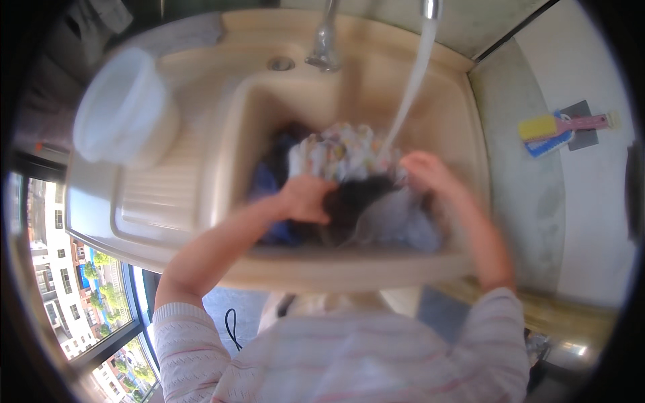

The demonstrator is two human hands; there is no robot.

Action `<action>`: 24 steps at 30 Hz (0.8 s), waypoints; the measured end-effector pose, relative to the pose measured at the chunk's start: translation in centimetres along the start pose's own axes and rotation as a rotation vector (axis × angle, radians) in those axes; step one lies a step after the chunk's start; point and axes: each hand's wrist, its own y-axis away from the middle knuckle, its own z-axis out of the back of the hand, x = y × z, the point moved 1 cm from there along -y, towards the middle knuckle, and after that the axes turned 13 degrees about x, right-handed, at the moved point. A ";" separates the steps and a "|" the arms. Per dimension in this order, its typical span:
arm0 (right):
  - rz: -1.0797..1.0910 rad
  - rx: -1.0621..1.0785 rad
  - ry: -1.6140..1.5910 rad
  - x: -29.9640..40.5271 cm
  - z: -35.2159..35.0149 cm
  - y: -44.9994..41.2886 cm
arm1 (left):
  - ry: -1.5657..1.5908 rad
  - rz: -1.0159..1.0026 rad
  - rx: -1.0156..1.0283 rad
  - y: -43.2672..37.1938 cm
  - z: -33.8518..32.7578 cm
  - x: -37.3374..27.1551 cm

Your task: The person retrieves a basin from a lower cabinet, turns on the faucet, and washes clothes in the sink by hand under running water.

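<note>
A white cloth with a multicoloured pattern [342, 151] is bunched up in the sink basin [383, 95]. My left hand [307, 199] grips its near left edge, thumb towards me. At the cloth's right end, my right hand [428, 170] pinches the fabric, though motion blurs the fingers. Water [410, 90] streams from a spout at the top onto the cloth's right part. Beneath and in front of it lie a black cloth [360, 199], a pale grey cloth [398, 216] and a blue cloth [267, 176], partly covered by my hands and each other.
A white plastic tub [121, 111] stands on the ribbed drainboard [161, 201] at the left. A chrome faucet [323, 48] rises behind the basin. Brushes [544, 128] hang on the right wall. A grey cloth [176, 38] lies over the sink's back rim. Windows [101, 302] are at lower left.
</note>
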 end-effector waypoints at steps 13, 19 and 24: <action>0.067 -0.491 1.207 -7.9 2.2 -11.6 | -0.040 0.185 0.042 -13.4 -6.6 -0.4; 0.002 0.039 0.327 -7.1 10.0 -17.0 | -0.028 0.265 -0.087 -17.9 -5.7 0.8; -0.009 0.121 -0.200 -7.3 12.8 -16.6 | -0.081 0.256 -0.083 -17.0 -5.2 0.8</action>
